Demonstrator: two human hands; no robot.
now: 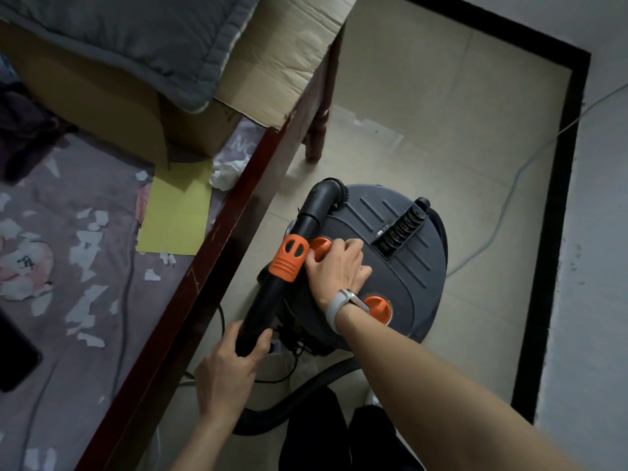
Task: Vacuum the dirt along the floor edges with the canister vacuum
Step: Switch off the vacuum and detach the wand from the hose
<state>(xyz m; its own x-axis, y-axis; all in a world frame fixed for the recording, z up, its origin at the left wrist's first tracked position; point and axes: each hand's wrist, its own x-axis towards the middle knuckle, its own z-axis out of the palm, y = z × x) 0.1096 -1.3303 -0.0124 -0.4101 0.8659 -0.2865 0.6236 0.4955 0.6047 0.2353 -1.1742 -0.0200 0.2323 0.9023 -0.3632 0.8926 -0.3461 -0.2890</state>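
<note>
The left hand is curled around the low end of the black wand and grips it. The wand has an orange collar and slants up to a bent elbow that plugs into the top of the canister vacuum. The right hand rests on the grey lid, and its fingertips touch an orange knob just beside the collar. I cannot tell if it pinches the knob. A pale watch is on that wrist, close to a second orange knob. The vacuum stands on the tiled floor, right beside the dark wooden bed frame. A black hose curves by the person's feet. A pale cord runs along the floor toward the black floor edge by the wall. On the bed lie paper scraps, a yellow sheet, a cardboard box and a grey quilt.
</note>
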